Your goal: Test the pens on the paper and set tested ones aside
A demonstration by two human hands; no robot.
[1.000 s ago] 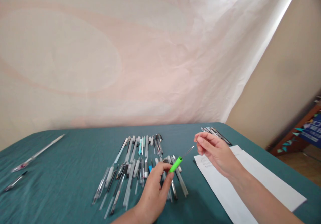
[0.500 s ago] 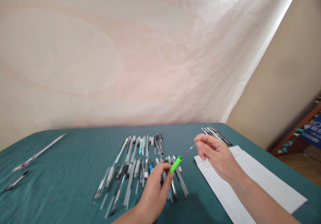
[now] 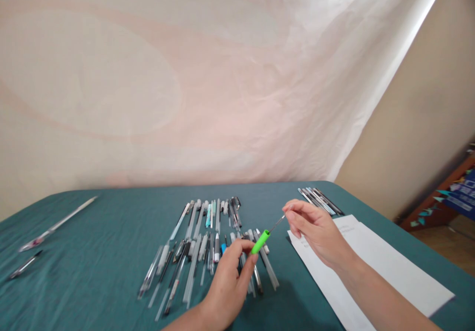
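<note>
My left hand (image 3: 230,281) pinches a bright green pen barrel (image 3: 261,242) between thumb and fingers, tilted up to the right above the rows of pens. A thin refill (image 3: 276,224) sticks out of the barrel's upper end. At the refill's tip, my right hand (image 3: 313,229) has its thumb and fingertips pressed together. Whatever sits between those fingertips is too small to make out. Below the left hand lie several clear and grey pens (image 3: 193,274), partly covered by it.
Another row of pens (image 3: 200,219) lies farther back. White paper sheets (image 3: 393,271) lie under my right forearm, with a group of pens (image 3: 321,201) behind them. At far left are a long pale stick-like item (image 3: 59,225) and a dark-tipped pen (image 3: 25,265).
My right hand has moved slightly left, bringing its pinched fingertips to the refill's tip. My left hand and the green barrel have hardly moved.
</note>
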